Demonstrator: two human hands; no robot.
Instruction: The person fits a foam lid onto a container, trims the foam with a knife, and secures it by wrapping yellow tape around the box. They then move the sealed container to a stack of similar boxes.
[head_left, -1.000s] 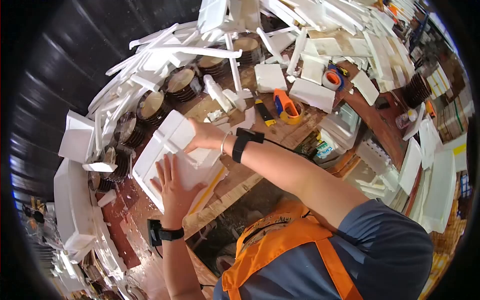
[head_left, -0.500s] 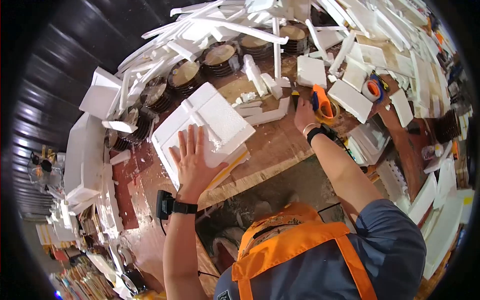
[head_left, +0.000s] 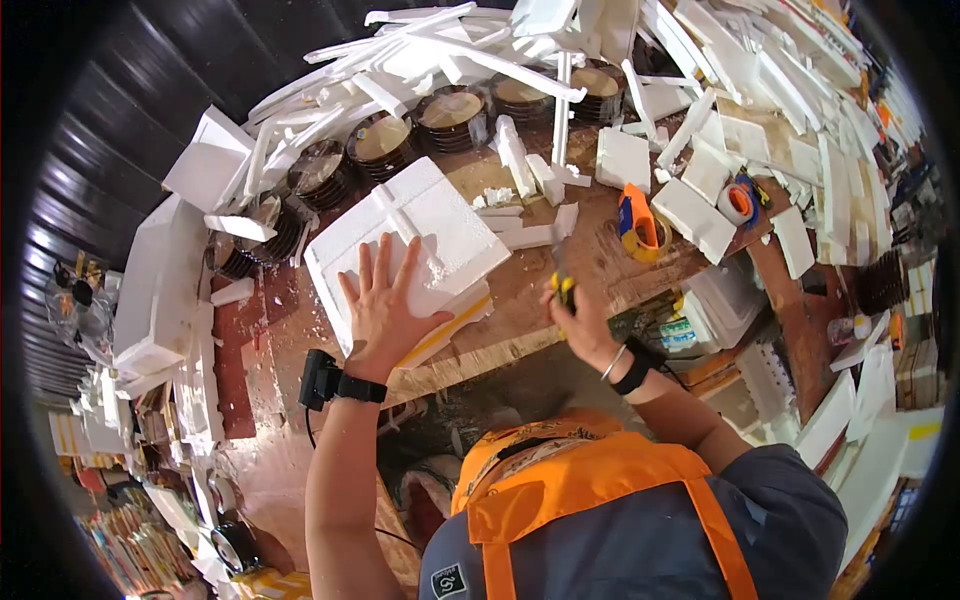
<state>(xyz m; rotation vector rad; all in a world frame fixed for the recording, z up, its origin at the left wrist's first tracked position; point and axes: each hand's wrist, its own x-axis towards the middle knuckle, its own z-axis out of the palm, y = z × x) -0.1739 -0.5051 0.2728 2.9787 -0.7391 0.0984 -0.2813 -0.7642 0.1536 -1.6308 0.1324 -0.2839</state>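
Observation:
My left hand (head_left: 385,315) lies flat with fingers spread on a white foam box (head_left: 450,215), near its front left side. The box has a groove across its top with loose foam crumbs beside it, and yellow tape along its near side. Above the table's front edge, my right hand (head_left: 588,325) is closed around a utility knife (head_left: 564,290) with a yellow and black handle. Its blade points away from me and is somewhat blurred. The knife is apart from the box, to its right. An orange tape dispenser (head_left: 640,225) lies farther right.
Foam offcuts (head_left: 480,50) are heaped along the back, behind a row of round dark-sided stacks (head_left: 452,115). A roll of tape (head_left: 735,203) sits among foam blocks at the right. A tall foam box (head_left: 160,290) stands at the left. The wooden table edge (head_left: 520,350) runs before me.
My right hand has come back toward me and left from beside the tape dispenser, bringing the utility knife with it. My left hand stays on the foam box.

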